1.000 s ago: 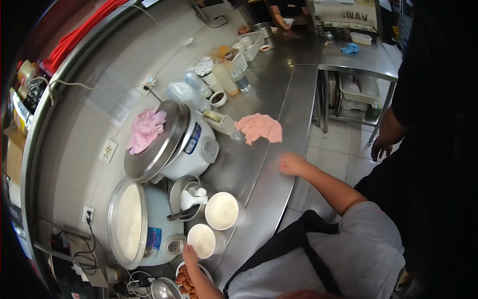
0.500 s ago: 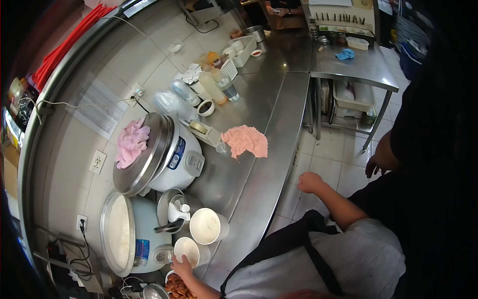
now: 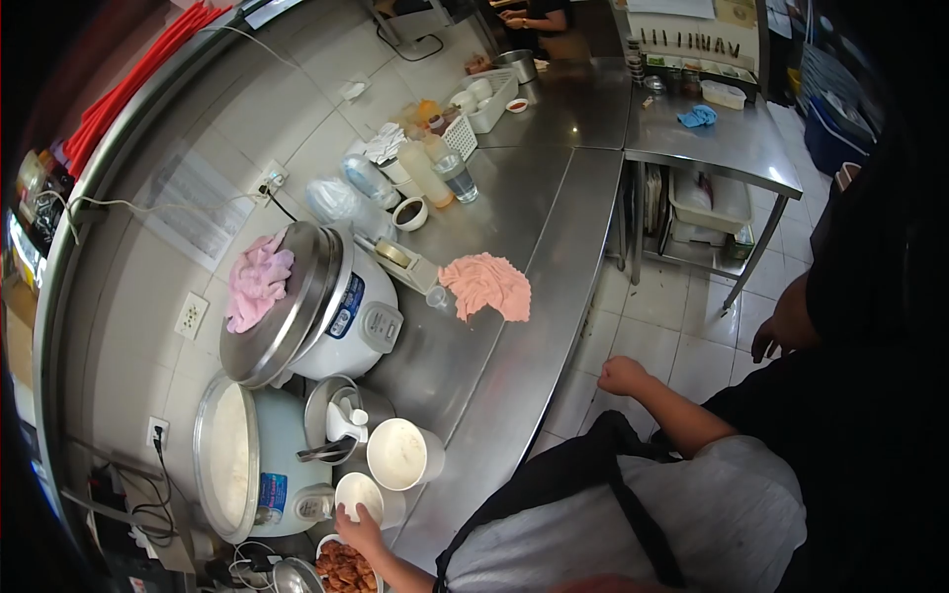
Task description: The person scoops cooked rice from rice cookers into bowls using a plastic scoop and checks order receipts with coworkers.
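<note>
My left hand [image 3: 360, 532] is at the near rim of the smaller white tub [image 3: 381, 502], its fingers spread apart over the edge. Just below it is a bowl of reddish-brown food pieces [image 3: 344, 567], partly hidden by my wrist. A larger white tub [image 3: 407, 455] stands beside the smaller one, with something pale inside. My right hand [image 3: 623, 376] is closed in a fist away from the counter, over the tiled floor, with nothing visible in it.
Two rice cookers, one pale blue [image 3: 287, 455] and one white [image 3: 346, 306] topped by a pink cloth [image 3: 260, 283], line the counter's wall side. Farther along are an orange cloth [image 3: 486, 286], bottles [image 3: 425, 170] and a white basket [image 3: 486, 104]. A co-worker's hand [image 3: 781, 331] hangs at right.
The view has shifted slightly. My left hand's fingers have spread a little at the smaller tub, and more of the food bowl shows. My right hand stays in a fist.
</note>
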Demonstrator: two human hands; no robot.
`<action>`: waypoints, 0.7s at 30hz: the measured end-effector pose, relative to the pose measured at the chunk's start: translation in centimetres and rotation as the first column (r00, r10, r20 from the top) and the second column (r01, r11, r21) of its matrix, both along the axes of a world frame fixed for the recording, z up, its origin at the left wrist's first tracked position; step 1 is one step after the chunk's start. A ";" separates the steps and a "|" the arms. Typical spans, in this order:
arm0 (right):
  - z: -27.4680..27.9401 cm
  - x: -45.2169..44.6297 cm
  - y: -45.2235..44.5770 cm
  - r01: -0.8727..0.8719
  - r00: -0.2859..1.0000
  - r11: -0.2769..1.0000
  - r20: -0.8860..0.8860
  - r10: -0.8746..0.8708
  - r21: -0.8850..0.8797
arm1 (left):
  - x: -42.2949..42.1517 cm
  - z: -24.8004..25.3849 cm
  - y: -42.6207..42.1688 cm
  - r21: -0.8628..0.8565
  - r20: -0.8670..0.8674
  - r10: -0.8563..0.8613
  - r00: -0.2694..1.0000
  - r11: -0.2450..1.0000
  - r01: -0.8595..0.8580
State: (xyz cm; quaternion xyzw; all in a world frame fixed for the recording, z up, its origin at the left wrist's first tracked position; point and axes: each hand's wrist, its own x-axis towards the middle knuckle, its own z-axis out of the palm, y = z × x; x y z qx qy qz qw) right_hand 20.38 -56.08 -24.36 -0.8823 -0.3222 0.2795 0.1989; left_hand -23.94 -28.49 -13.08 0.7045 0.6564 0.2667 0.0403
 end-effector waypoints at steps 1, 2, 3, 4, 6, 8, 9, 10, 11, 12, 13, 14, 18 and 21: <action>-0.8 0.1 -0.2 0.014 1.000 1.000 0.017 -0.014 0.013 | 1.1 0.2 -0.4 -0.049 0.018 -0.015 1.000 0.999 0.016; -1.9 0.3 -0.5 0.028 0.999 0.999 0.034 -0.029 0.026 | 2.1 0.5 -0.9 -0.083 0.012 -0.020 1.000 0.996 0.021; -3.0 0.6 -0.8 0.041 0.998 0.998 0.051 -0.043 0.039 | 3.2 0.8 -1.4 -0.117 0.006 -0.025 1.000 0.993 0.025; -3.8 0.8 -1.2 0.061 0.997 0.998 0.045 -0.062 0.018 | 3.7 0.9 -1.7 -0.151 0.000 -0.029 1.000 0.988 0.029; -5.6 1.3 -2.3 0.101 0.994 0.995 0.033 -0.100 -0.026 | 3.8 -0.7 -1.3 -0.135 0.001 -0.054 0.999 0.989 0.054; -7.6 1.6 -3.9 0.112 0.993 0.982 -0.007 -0.114 -0.149 | 4.2 -1.5 -1.7 -0.112 -0.005 -0.071 0.997 0.991 0.070; -8.8 1.8 -4.8 0.113 0.992 0.971 -0.026 -0.121 -0.208 | 4.8 -1.3 -2.1 -0.126 -0.039 -0.038 0.999 0.991 0.033; -10.1 1.8 -5.9 0.112 0.990 0.961 -0.049 -0.129 -0.254 | 5.0 -1.4 -2.2 -0.117 -0.066 -0.020 0.998 0.993 0.012; -11.7 1.6 -7.3 0.111 0.988 0.947 -0.072 -0.138 -0.300 | 5.1 -1.7 -2.2 -0.109 -0.095 -0.004 0.995 0.994 -0.006; -13.4 1.3 -8.6 0.122 0.985 0.920 -0.068 -0.159 -0.373 | 5.1 -2.0 -2.2 -0.100 -0.125 0.011 0.992 0.995 -0.024; -14.9 0.9 -10.0 0.134 0.982 0.886 -0.062 -0.180 -0.443 | 4.9 -2.2 -2.2 -0.088 -0.090 0.019 0.996 0.996 -0.027; -15.8 0.5 -11.5 0.141 0.972 0.856 -0.097 -0.216 -0.497 | 4.9 -2.4 -2.0 -0.075 -0.052 0.025 0.998 0.997 -0.029; -16.9 -0.3 -13.8 0.017 0.959 0.803 -0.217 -0.181 -0.596 | 4.9 -3.0 -1.4 -0.044 -0.073 0.055 0.996 0.997 -0.058; -19.4 -0.1 -13.4 0.054 0.961 0.875 -0.214 -0.177 -0.482 | 6.1 -3.0 -1.9 0.071 -0.270 0.067 0.961 0.996 -0.050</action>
